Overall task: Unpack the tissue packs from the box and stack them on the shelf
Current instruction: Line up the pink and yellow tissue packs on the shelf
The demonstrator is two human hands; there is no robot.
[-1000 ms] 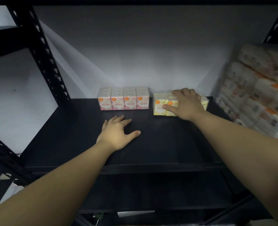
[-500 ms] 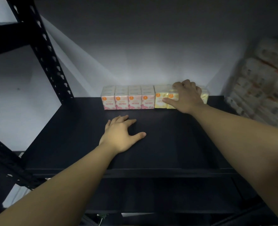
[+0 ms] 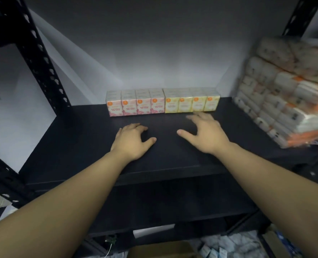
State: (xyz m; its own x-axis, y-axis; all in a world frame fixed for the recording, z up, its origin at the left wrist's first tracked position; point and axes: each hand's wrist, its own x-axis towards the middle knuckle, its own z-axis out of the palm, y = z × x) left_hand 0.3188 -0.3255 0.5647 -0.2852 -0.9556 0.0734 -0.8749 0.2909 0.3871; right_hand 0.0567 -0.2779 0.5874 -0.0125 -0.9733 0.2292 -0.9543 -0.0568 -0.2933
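A pink tissue pack (image 3: 135, 104) and a yellow tissue pack (image 3: 191, 101) stand side by side, touching, at the back of the black shelf (image 3: 173, 161). My left hand (image 3: 132, 141) rests palm down on the shelf board in front of the pink pack, fingers slightly curled, holding nothing. My right hand (image 3: 204, 135) hovers in front of the yellow pack, fingers spread, empty and apart from the pack. A brown cardboard box (image 3: 161, 251) shows at the bottom edge, below the shelf.
A tall pile of white and orange tissue bundles (image 3: 290, 90) fills the right end of the shelf. Black perforated uprights (image 3: 37, 53) stand at the left and at the upper right. Loose tissue packs (image 3: 229, 246) lie on the floor below.
My right hand has let go of the yellow pack and drawn back toward me. The yellow pack now sits flush against the pink one. My left hand stayed on the shelf.
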